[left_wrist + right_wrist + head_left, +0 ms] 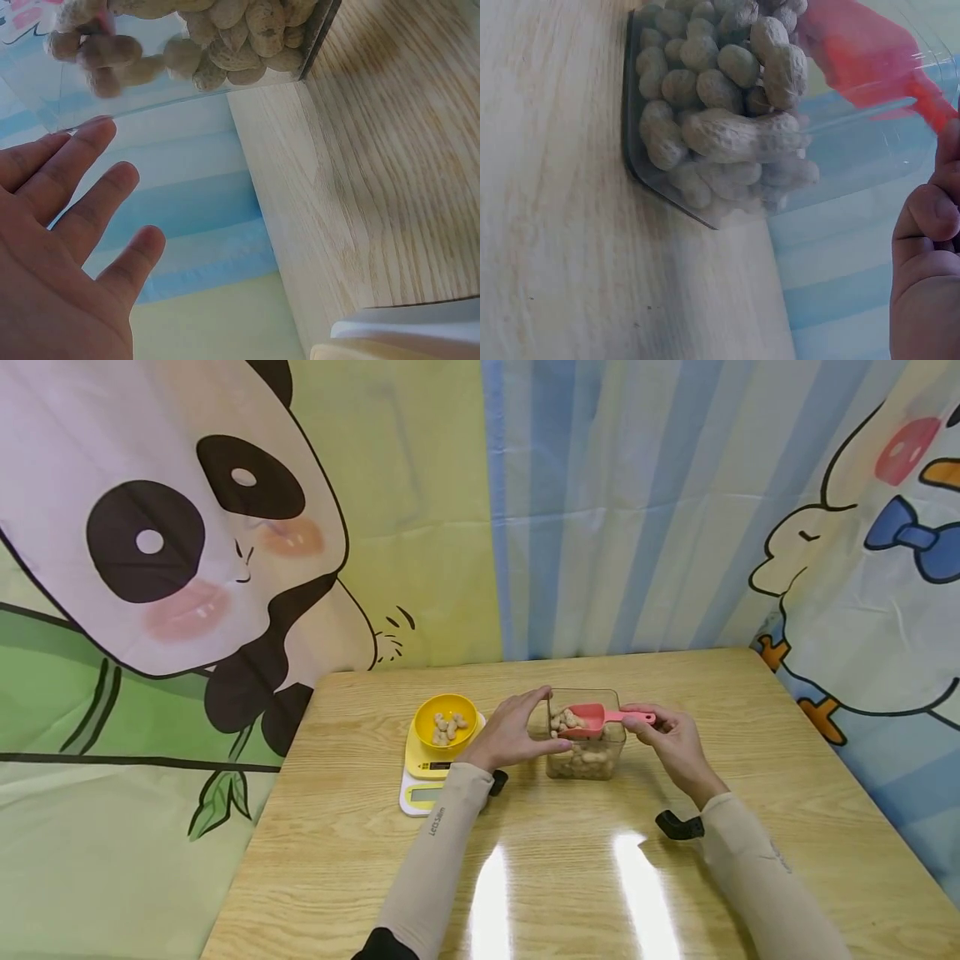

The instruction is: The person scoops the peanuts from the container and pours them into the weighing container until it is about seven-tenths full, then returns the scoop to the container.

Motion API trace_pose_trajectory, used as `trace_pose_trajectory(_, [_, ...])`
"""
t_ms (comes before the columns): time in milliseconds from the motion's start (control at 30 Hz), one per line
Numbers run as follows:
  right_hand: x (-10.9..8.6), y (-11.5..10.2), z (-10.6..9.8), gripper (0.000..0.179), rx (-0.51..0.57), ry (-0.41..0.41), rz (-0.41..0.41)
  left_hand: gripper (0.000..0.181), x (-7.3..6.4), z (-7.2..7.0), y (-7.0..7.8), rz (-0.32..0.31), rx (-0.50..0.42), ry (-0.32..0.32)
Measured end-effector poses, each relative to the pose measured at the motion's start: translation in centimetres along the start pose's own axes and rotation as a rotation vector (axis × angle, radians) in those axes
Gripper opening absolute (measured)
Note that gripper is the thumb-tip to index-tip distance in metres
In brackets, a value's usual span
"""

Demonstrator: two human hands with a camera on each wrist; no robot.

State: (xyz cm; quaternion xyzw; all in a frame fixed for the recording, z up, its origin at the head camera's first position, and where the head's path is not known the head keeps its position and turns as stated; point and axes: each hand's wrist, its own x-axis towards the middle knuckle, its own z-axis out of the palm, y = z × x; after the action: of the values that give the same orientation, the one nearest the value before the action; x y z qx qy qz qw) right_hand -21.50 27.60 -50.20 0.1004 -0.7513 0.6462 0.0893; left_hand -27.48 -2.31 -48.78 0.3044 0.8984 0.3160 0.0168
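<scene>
A clear plastic container (585, 764) of unshelled peanuts (720, 135) stands on the table. My right hand (673, 745) grips the handle of a pink scoop (591, 720), whose bowl is inside the container near the top, with peanuts at its front edge. In the right wrist view the scoop (862, 56) shows through the clear wall above the heap. My left hand (513, 731) is at the container's left side, its fingers fairly straight and spread, with fingertips (101, 131) right at the rim and the thumb toward the front.
Left of the container, a yellow bowl (422, 720) with several peanuts (448, 727) sits on a yellow and white kitchen scale (420, 768); my left forearm partly covers the scale. The wooden table (330, 827) ends at printed curtains (585, 568) behind and at both sides.
</scene>
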Motion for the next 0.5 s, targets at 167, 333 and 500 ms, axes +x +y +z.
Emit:
trace_pose_trajectory(167, [-0.27,0.53,0.16,0.032,0.037,0.042,0.007,0.101,-0.07,-0.02,0.00,-0.002,-0.015,0.002])
trace_pose_trajectory(333, [-0.32,0.89,0.12,0.031,0.058,0.063,0.010,0.104,-0.05,0.03,-0.02,0.004,-0.023,0.001])
trace_pose_trajectory(500, [-0.42,1.00,0.00,0.030,0.053,0.067,0.000,0.106,-0.09,-0.03,0.11,-0.001,-0.017,-0.002])
